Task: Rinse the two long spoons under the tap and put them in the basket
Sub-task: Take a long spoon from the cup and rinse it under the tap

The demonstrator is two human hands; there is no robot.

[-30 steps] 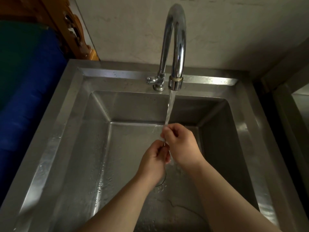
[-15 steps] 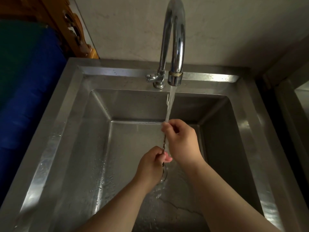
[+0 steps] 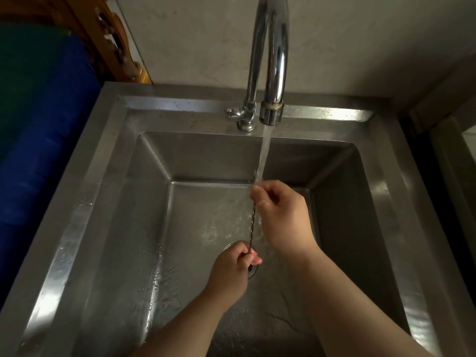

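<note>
A long thin twisted-handle spoon point(image 3: 252, 225) hangs nearly upright in the steel sink point(image 3: 108, 191), under the running stream from the chrome tap point(image 3: 273, 73). My right hand point(image 3: 280, 217) pinches its upper end right where the water lands. My left hand point(image 3: 231, 271) is closed around its lower end, just above the drain point(image 3: 253, 271). The spoon's bowl is hidden in my left hand. Whether one or two spoons are held I cannot tell. No basket is in view.
The tap's small lever point(image 3: 233, 113) sits on the sink's back rim. A blue and green padded object point(image 3: 38, 150) stands left of the sink, with carved brown wood point(image 3: 110, 45) behind it. A steel counter edge point(image 3: 453, 161) runs along the right.
My left hand has slid down the spoon toward the drain, so my hands are farther apart and more of the twisted stem shows. My right hand stays under the stream.
</note>
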